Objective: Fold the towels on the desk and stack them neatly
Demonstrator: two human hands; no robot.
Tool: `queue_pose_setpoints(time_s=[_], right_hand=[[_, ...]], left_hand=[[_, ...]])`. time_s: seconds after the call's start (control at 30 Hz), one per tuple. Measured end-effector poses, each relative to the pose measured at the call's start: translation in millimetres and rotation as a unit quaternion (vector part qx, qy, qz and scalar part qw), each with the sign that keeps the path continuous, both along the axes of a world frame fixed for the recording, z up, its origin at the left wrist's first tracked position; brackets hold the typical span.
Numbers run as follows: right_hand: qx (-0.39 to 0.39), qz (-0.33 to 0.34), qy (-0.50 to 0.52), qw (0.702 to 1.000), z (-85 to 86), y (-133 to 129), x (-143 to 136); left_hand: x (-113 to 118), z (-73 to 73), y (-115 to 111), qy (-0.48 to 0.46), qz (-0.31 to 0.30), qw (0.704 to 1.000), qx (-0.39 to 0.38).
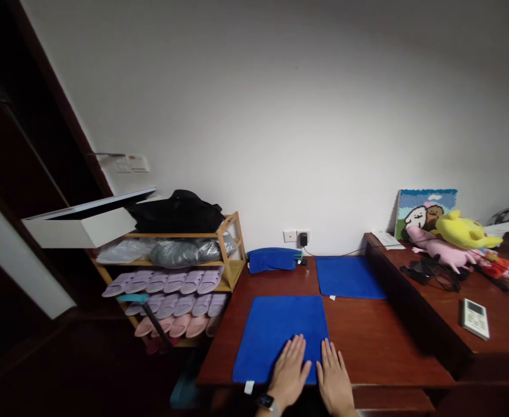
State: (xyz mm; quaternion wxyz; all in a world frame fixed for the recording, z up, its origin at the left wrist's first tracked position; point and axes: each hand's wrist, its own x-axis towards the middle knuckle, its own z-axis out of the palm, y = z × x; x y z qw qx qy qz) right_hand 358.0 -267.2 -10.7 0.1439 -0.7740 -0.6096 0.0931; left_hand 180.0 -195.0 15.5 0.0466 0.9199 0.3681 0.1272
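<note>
A blue cloth (280, 324) is spread out on the brown wooden table, with a white tag hanging at its front left corner. My left hand (289, 370) rests palm down on the front part of the cloth, fingers stretched out; a watch is on that wrist. Beside it, my right hand (334, 373) is laid flat over the cloth's right edge, fingers straight. Neither hand grips anything. Behind and to the right lies a second blue cloth (350, 277), also flat. A folded blue cloth bundle (272, 260) sits at the back against the wall.
To the left stands a wooden rack (230, 255) with rows of slippers (211, 279), a black bag (178, 211) and a white box (84, 229). On the raised right surface are plush toys (462, 231), a black cable (436, 275) and a small white device (475, 317). A plug (303, 238) is in the wall.
</note>
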Motion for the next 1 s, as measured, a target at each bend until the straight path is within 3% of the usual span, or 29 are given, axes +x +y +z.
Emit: queue_pose_setpoints(time_s=[0.1, 0.2, 0.33, 0.47, 0.57, 0.73, 0.9, 1.0], right_hand=[[-0.002, 0.017, -0.012, 1.000, -3.5, -0.1, 1.0], [-0.001, 0.023, -0.025, 0.999, -4.8, -0.3, 1.7], [0.017, 0.016, -0.029, 0.999, -4.7, -0.5, 1.9], [0.005, 0.007, -0.024, 1.000, -0.4, -1.2, 1.6], [-0.014, 0.003, -0.018, 1.000, 5.6, -2.8, 1.1], [-0.050, -0.011, 0.001, 0.999, 20.0, 3.7, 4.2], [-0.050, -0.017, -0.003, 0.999, 42.2, 33.5, 16.6], [-0.060, -0.010, -0.004, 0.998, 45.1, 47.5, 22.3]], left_hand=[[40.4, -4.9, -17.0, -0.013, -0.025, 1.000, -0.010], [42.5, -10.8, -19.4, -0.017, -0.022, 1.000, 0.006], [-8.4, -21.1, -5.9, -0.006, 0.019, 0.999, 0.032], [-81.1, -35.2, 8.3, 0.007, 0.160, 0.986, 0.055], [-114.6, -44.7, 11.1, 0.003, 0.223, 0.970, 0.096], [-117.4, -51.7, 9.3, -0.005, 0.237, 0.962, 0.135], [-115.1, -54.0, 10.2, -0.001, 0.238, 0.962, 0.136], [-120.4, -55.6, 9.5, 0.004, 0.240, 0.961, 0.133]])
